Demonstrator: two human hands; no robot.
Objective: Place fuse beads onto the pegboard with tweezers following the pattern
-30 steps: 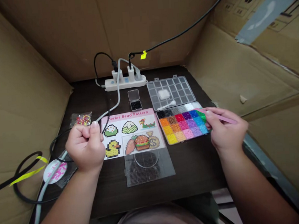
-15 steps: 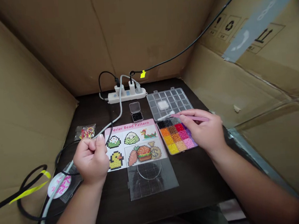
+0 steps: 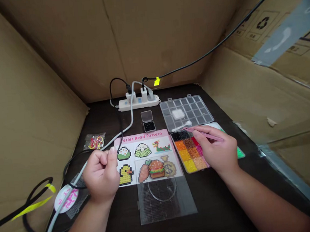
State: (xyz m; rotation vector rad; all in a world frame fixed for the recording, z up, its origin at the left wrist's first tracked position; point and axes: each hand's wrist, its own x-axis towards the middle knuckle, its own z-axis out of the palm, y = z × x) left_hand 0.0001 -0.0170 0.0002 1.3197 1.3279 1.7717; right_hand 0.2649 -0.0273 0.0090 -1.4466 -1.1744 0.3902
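My right hand [image 3: 217,151] is closed round pink tweezers [image 3: 205,135], whose tip points left over the dark compartments at the far left corner of the bead tray [image 3: 188,155]. The tray holds several colours of small beads. My left hand [image 3: 102,173] is a loose fist at the left edge of the pattern sheet [image 3: 147,154], thumb up; nothing shows in it. A clear square pegboard [image 3: 165,199] with dark beads on it and a clear round piece lies just below the sheet, between my hands.
The tray's clear lid [image 3: 188,111] lies open behind it. A small box of black beads [image 3: 148,125] and a white power strip [image 3: 139,101] sit further back. A packet of rubber bands [image 3: 95,141], cables and a white disc [image 3: 66,198] lie left. Cardboard walls enclose the dark table.
My right hand has moved left across the bead tray, from its right edge to its left part, bringing the tweezers' tip to the dark compartments. My left hand stayed put. The camera tilted upward.
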